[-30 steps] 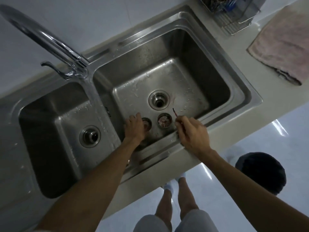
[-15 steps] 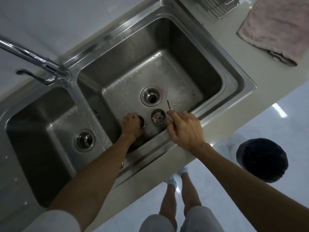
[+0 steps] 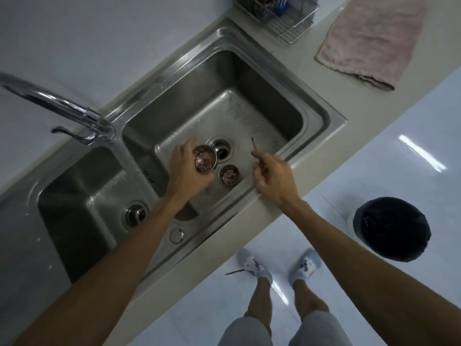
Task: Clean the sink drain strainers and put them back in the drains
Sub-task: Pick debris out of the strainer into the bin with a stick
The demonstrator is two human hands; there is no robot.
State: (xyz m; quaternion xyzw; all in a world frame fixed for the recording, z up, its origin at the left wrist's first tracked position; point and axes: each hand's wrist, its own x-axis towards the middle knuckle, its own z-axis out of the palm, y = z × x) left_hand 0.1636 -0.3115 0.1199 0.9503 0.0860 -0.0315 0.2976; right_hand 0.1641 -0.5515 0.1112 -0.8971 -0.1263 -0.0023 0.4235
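Note:
My left hand (image 3: 185, 171) grips a round metal drain strainer (image 3: 205, 160), lifted above the right basin floor with its dirty inside facing me. A second strainer (image 3: 229, 175), holding reddish scraps, sits on the basin floor just right of it. The right basin's drain (image 3: 222, 150) is open behind both. My right hand (image 3: 273, 177) pinches a thin reddish stick (image 3: 254, 145) that points up and away, over the basin's near right corner. The left basin's drain (image 3: 136, 214) lies lower left.
A chrome faucet (image 3: 62, 106) arches over the divider between the basins. A pink towel (image 3: 369, 43) lies on the counter at upper right, beside a wire rack (image 3: 282, 18). A black-lined bin (image 3: 391, 228) stands on the white floor by my feet.
My left hand has picked one strainer off the basin floor and raised it near the drain. My right hand with the stick has shifted slightly right, away from the other strainer.

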